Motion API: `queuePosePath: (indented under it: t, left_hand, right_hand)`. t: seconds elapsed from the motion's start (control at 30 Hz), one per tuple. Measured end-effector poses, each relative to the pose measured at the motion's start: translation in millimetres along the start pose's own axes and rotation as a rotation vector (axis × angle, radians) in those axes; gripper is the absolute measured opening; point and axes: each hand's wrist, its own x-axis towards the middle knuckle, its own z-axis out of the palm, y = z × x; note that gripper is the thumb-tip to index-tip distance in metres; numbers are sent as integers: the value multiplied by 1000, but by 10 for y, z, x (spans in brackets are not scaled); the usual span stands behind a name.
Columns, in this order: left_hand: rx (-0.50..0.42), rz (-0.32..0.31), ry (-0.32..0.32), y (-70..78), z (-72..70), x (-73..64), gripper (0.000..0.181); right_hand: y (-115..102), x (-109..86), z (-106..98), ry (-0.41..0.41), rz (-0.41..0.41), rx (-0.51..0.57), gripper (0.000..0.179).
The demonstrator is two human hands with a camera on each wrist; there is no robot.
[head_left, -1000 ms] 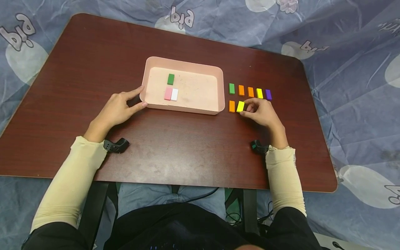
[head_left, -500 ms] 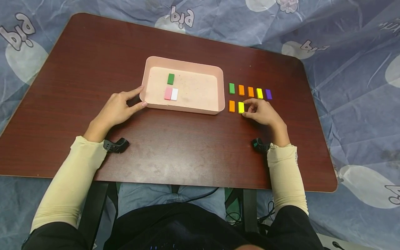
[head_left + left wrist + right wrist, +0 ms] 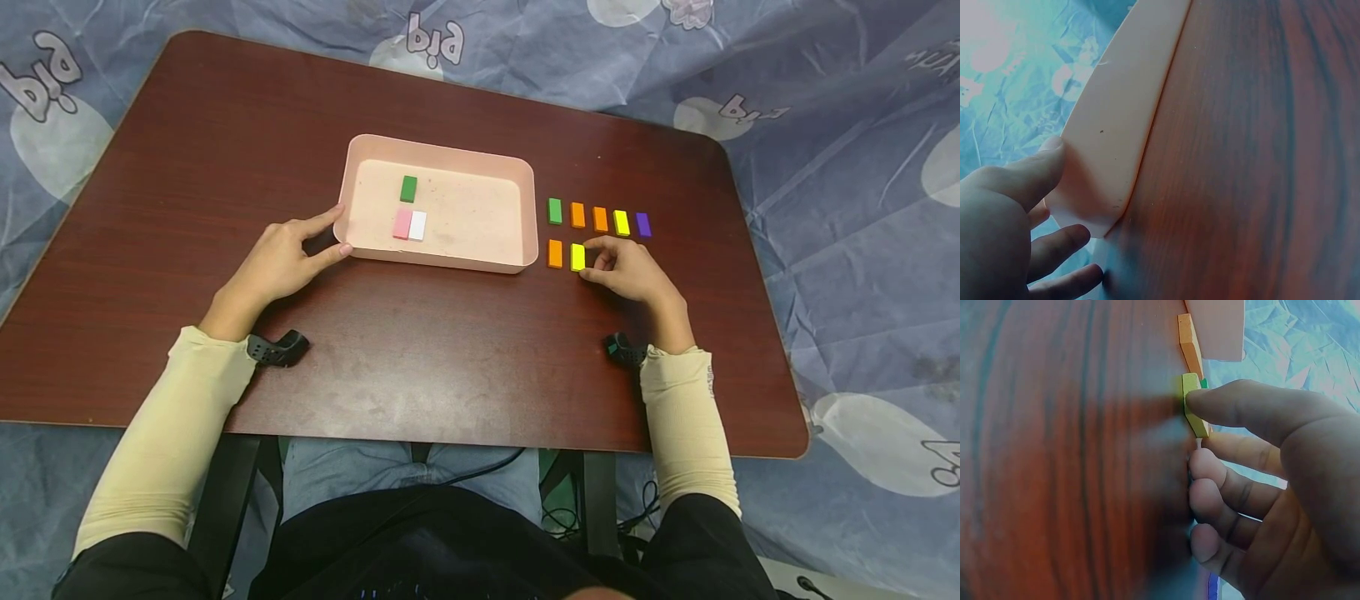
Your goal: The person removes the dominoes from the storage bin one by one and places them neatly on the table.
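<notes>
My right hand (image 3: 632, 268) pinches a small yellow block (image 3: 577, 257) between thumb and index finger, low at the table top. In the right wrist view the thumb lies on that block's side, and the other fingers curl loosely behind. Just left of it lies an orange block (image 3: 555, 254), apart from it. With thumb and index finger spread, my left hand (image 3: 276, 260) touches the near left corner of a pale pink tray (image 3: 442, 260). Inside the tray lie a green block (image 3: 408, 189) and a pink block (image 3: 402, 224) side by side with a white block (image 3: 417, 226).
Behind the yellow block runs a row: a second green block (image 3: 554, 212), two more orange blocks (image 3: 577, 215), another yellow block (image 3: 622, 222) and a purple block (image 3: 643, 224). Everything rests on a dark brown table (image 3: 450, 358). Patterned blue cloth (image 3: 862, 250) surrounds it.
The pinched yellow block was slanted a second ago; it has turned straight and shifted slightly right with my right hand. My left hand and the tray have stayed put.
</notes>
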Motion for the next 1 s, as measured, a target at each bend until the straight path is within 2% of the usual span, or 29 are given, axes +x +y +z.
queuePosePath:
  t: [0.1, 0.33, 0.53, 0.83, 1.0]
  left_hand:
    - [-1, 0, -2, -7, 3, -2, 63]
    - [-6, 5, 2, -14, 10, -2, 62]
    - [-1, 2, -2, -17, 4, 3, 63]
    - [-7, 2, -6, -14, -9, -8, 63]
    - [-12, 10, -10, -8, -3, -4, 64]
  right_hand:
    - [-5, -5, -5, 0, 1, -3, 42]
    - [-4, -60, -59, -9, 7, -12, 59]
    - [-99, -108, -174, 46, -20, 5, 54]
    - [-456, -28, -263, 196, -134, 14, 45]
    - [-669, 57, -235, 214, -184, 60, 42]
